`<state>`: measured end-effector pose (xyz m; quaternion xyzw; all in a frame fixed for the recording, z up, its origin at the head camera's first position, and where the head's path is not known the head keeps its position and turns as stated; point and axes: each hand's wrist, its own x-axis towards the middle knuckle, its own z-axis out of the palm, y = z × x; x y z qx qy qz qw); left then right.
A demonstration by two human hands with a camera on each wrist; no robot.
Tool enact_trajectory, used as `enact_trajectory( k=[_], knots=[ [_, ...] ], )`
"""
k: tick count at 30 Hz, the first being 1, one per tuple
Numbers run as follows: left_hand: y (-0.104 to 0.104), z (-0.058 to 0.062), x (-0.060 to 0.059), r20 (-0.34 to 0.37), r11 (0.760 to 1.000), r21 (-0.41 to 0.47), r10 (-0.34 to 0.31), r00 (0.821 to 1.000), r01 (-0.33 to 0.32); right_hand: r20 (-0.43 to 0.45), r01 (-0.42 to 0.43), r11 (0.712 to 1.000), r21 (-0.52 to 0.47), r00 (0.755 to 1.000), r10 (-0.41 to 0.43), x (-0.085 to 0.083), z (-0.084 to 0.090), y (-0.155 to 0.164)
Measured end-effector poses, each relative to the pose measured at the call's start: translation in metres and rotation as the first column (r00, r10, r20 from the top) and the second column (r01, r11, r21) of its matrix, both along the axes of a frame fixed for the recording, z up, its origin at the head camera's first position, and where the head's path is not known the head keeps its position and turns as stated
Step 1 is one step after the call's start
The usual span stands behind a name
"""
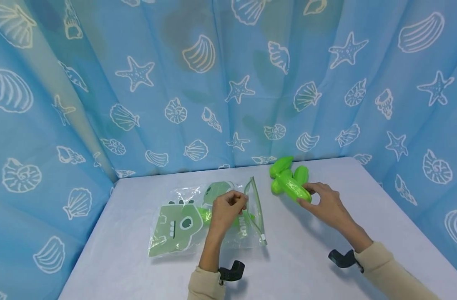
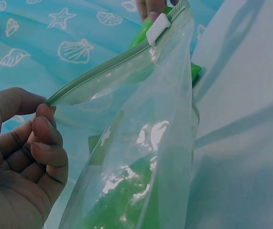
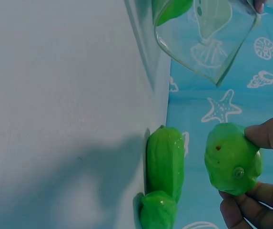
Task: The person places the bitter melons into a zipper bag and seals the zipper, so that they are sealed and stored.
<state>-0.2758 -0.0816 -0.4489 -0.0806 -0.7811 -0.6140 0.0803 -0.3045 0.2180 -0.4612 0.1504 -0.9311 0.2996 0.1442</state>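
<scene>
A clear slider zip bag with a green cartoon monster printed on it lies on the table, its mouth facing right. My left hand pinches the green rim at the mouth between thumb and index finger. The mouth gapes, and the white slider sits near one end. Something glossy green shows inside the bag. To the right, my right hand grips one end of a shiny green, ridged, elongated vegetable; its exact kind is unclear. More such green vegetables lie just behind it.
The table has a white cover. A blue curtain with white shells and starfish hangs along the back and both sides. Black wrist cameras are worn on the left wrist and the right wrist.
</scene>
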Motion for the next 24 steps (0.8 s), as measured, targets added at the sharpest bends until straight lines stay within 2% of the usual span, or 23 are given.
enact_trajectory(
  k=[8,24],
  knots=[
    [0.000,-0.002,0.000,-0.008,1.000,-0.002,0.003,1.000,-0.003,-0.007,-0.042,0.999,0.006,0.999,0.042,0.003,-0.006,-0.005],
    [0.001,-0.002,0.000,-0.008,1.000,0.002,0.007,1.000,-0.007,0.053,-0.067,0.998,0.017,0.996,0.066,0.014,-0.005,-0.018]
  ],
)
